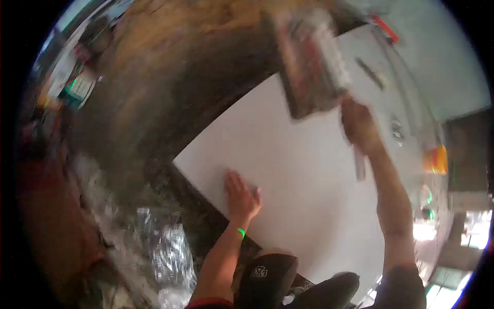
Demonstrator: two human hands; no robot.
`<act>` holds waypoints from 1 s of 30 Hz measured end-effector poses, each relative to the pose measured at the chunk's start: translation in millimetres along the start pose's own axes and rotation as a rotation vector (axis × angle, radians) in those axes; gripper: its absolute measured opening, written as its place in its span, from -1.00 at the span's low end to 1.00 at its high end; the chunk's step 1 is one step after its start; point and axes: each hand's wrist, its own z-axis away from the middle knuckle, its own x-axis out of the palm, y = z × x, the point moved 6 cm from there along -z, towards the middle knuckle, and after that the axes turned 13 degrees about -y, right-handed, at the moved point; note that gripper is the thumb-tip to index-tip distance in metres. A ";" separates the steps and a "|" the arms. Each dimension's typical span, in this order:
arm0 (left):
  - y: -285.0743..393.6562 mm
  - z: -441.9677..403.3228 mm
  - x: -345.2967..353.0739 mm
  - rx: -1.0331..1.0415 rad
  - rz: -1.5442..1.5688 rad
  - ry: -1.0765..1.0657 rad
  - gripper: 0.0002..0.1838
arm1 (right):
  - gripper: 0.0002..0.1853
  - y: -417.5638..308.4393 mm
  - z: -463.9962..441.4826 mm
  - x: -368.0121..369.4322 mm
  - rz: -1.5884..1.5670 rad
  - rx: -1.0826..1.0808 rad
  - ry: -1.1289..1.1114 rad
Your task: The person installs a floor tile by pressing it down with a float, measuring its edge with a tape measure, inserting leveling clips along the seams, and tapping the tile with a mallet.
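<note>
A large white sheet lies at a slant on the dark surface. My left hand rests on it near the left edge, palm down with the fingers stretched out. Raised above the far part of the sheet, my right hand is closed round the handle of a broad rectangular tool. Its head looks grey and reddish with a pale, uneven right edge, and the handle's end shows below my fist. Motion blur hides what kind of tool it is.
Crumpled clear plastic lies at the lower left. Along the right are a dark stick-like object, a small metallic item, a red object and an orange-yellow container. A green-and-white container stands far left.
</note>
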 end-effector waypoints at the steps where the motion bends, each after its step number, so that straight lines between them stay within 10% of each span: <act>1: -3.9 -6.1 14.2 0.038 -0.012 0.085 -0.13 | -0.66 -13.5 -5.3 5.3 -0.077 -0.034 0.042; 6: -3.6 0.2 -6.8 0.013 -0.017 0.214 -0.15 | -0.63 60.8 12.8 152.8 0.776 -0.324 0.178; 8: -7.4 1.1 -10.1 0.051 -0.023 0.268 -0.16 | -0.63 60.7 21.0 166.2 0.591 -0.374 0.129; 11: -5.1 1.5 -1.1 0.031 0.012 0.167 -0.19 | -0.47 79.1 18.2 160.1 0.290 0.426 -0.731; 15: -9.1 -2.8 9.6 -0.004 0.015 0.143 -0.21 | -0.66 -37.9 5.5 99.2 -0.085 0.437 -0.205; 19: -16.0 -0.1 15.5 -0.052 0.046 0.227 -0.26 | -0.57 -97.8 -0.2 81.2 0.146 -0.251 0.238; 22: -27.9 -6.2 14.7 -0.208 0.091 0.237 -0.26 | -0.66 28.1 16.4 169.6 0.421 -0.374 0.201; 30: -75.6 7.8 14.2 -0.083 0.072 0.160 -0.26 | -0.51 148.3 125.4 199.3 0.053 0.483 -0.293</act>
